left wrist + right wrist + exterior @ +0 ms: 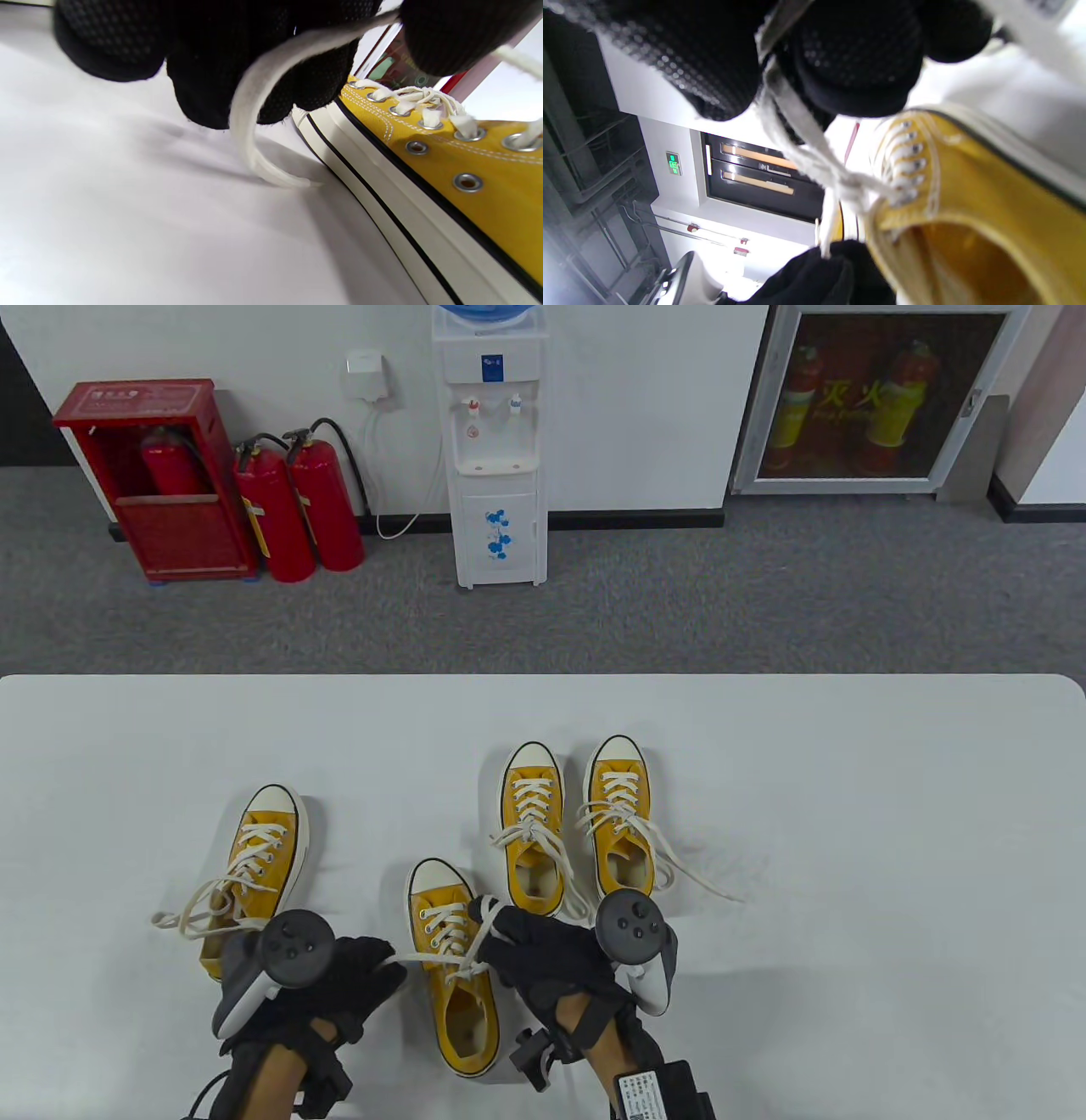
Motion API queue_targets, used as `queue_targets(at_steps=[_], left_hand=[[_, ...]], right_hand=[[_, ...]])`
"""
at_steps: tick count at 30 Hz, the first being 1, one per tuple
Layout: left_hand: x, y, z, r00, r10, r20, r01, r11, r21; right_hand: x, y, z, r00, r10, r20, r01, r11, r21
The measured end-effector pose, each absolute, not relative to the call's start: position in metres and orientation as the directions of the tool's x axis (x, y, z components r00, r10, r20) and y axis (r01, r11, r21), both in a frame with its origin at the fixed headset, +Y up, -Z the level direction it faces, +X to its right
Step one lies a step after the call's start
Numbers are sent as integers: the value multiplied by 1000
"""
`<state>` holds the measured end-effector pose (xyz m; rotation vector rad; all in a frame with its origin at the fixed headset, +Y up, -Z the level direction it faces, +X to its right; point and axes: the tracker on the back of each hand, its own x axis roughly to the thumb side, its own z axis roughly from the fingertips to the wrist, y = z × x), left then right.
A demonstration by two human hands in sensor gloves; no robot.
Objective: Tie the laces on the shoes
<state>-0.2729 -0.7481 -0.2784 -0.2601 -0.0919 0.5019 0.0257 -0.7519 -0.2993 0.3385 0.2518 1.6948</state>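
My left grip (356, 976) pinches one white lace end (416, 957); my right grip (543, 950) pinches the other lace end (485, 912). Between them lies the yellow shoe (454, 976) on the desk (848, 899), laces crossed over its tongue. Beyond my left, another shoe (259, 857); beyond my right, a pair (577, 823).

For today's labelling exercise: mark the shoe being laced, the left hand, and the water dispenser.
Shoe being laced (454, 984), table view, on the yellow canvas beside the opening.
Left hand (339, 984), table view, on the gloved back of the hand.
Water dispenser (496, 475), table view, on its white front panel.
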Motion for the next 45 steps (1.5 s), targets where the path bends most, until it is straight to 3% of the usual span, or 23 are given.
queue_targets(at_steps=[7, 10, 18, 25, 30, 45], left_hand=[[-280, -742, -278, 810, 587, 11, -563, 783, -265], [-284, -742, -278, 763, 646, -5, -626, 738, -250], [-283, -738, -274, 692, 722, -1, -716, 685, -133], [-274, -730, -269, 619, 783, 58, -777, 622, -95], [-265, -726, -266, 600, 793, 105, -788, 609, -96], [-244, -731, -265, 544, 824, 158, -782, 566, -260]], right_hand=[[16, -763, -298, -6, 998, -64, -889, 24, 458], [12, -765, -296, -12, 998, -69, -889, 21, 458], [7, -759, -292, -140, 990, 20, -880, -134, 456], [3, -755, -289, -248, 963, 101, -853, -267, 449], [1, -753, -287, -261, 957, 123, -835, -288, 470], [-11, -740, -274, -414, 841, 347, -763, -529, 372]])
